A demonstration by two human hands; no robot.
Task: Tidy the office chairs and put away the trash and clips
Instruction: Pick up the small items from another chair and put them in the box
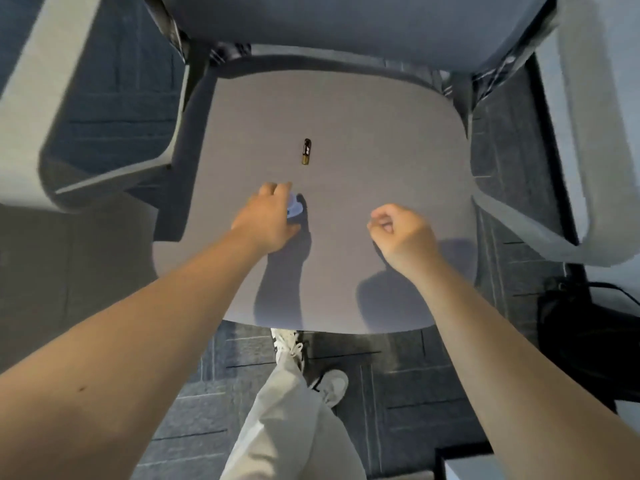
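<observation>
A grey office chair fills the view, its seat point(363, 133) right below me. A small dark and gold clip point(306, 151) lies near the seat's middle. My left hand point(268, 216) rests low on the seat with its fingers closed around a pale blue object point(295, 206), mostly hidden under the hand. My right hand point(401, 233) hovers over the seat to the right, fingers curled in loosely with nothing visible in them.
The chair's armrests stand at the left point(104, 161) and right point(540, 216), the backrest point(346, 26) at the top. A black bag point(581, 334) sits on the dark carpet at the right. My legs and white shoes point(332, 386) are below the seat's front edge.
</observation>
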